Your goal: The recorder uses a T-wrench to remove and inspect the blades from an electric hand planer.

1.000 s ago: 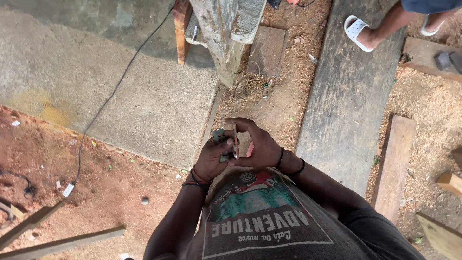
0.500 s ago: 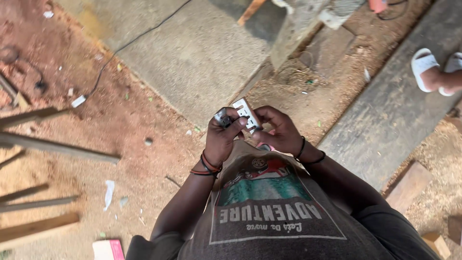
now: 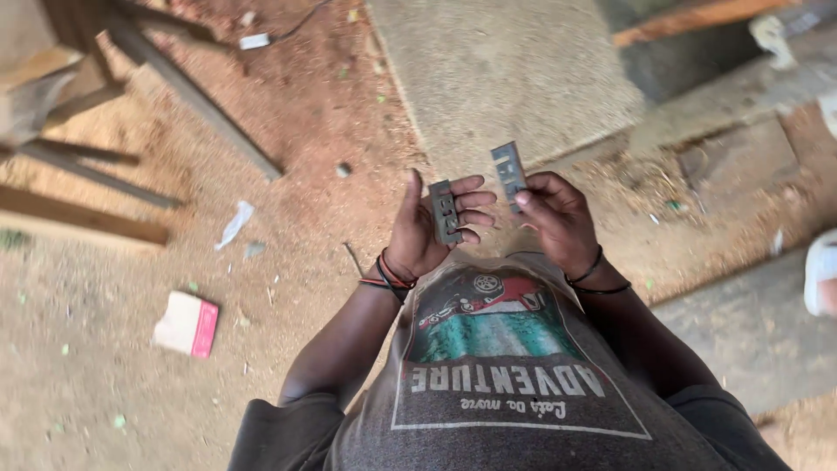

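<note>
In front of my chest my left hand [image 3: 427,228] holds a small flat grey metal blade [image 3: 445,212] upright in its fingers. My right hand [image 3: 558,218] pinches a second grey metal blade [image 3: 509,174] of the same shape, raised a little higher. The two blades are apart, a short gap between them. Both wrists wear thin bands. My grey printed shirt [image 3: 506,375] fills the lower middle of the view.
The ground is reddish dirt with sawdust. A concrete slab [image 3: 497,70] lies ahead. Wooden planks and slats [image 3: 187,92] lie at upper left, a small red and white box [image 3: 187,324] at left, a scrap of paper [image 3: 235,222] nearby. Another person's sandalled foot [image 3: 821,275] is at the right edge.
My hands were together on one small bundle; now they have parted, each holding one blade. The view has swung left, away from the long plank.
</note>
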